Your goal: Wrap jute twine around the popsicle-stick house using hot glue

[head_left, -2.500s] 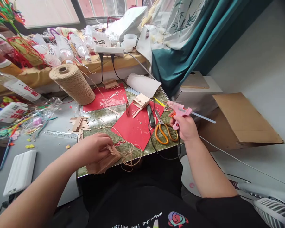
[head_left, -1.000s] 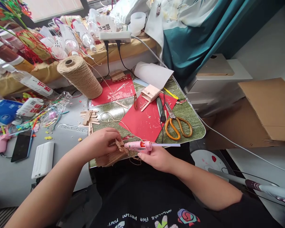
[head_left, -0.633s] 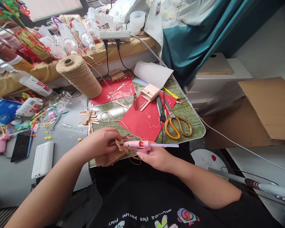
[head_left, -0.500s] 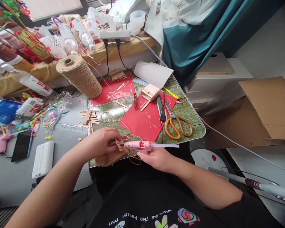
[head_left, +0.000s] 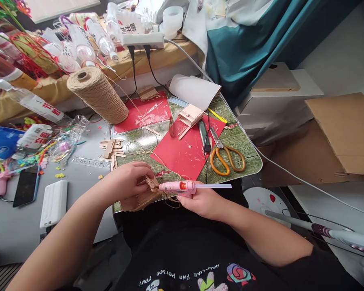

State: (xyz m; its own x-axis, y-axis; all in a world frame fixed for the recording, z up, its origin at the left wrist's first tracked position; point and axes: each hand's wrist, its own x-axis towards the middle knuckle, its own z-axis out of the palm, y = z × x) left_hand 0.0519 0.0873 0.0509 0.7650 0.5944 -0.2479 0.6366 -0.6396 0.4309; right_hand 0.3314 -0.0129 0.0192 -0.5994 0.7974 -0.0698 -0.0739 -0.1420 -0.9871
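Note:
My right hand (head_left: 204, 202) is wrapped around a pink hot glue gun (head_left: 173, 186), with a clear glue stick (head_left: 214, 186) jutting from its back. The nozzle points left and meets a braided piece of twine (head_left: 152, 183). My left hand (head_left: 132, 180) pinches that braid with bent fingers, above a tan craft piece (head_left: 139, 201) at the table's front edge. Part of this piece is hidden under the left hand. Loose twine (head_left: 172, 201) hangs below the glue gun and trails back over the red sheet (head_left: 182, 151).
A big twine spool (head_left: 98, 97) stands at the back left. Scissors (head_left: 226, 157), a green-handled cutter (head_left: 204, 135) and a small stick-built box (head_left: 191, 115) lie ahead. Craft sticks (head_left: 112, 149) are piled left. A power strip (head_left: 144, 40) sits on the ledge.
The glue gun and right hand have shifted very slightly right. The braid under my left fingers is tilted a little differently. The camera view has moved slightly.

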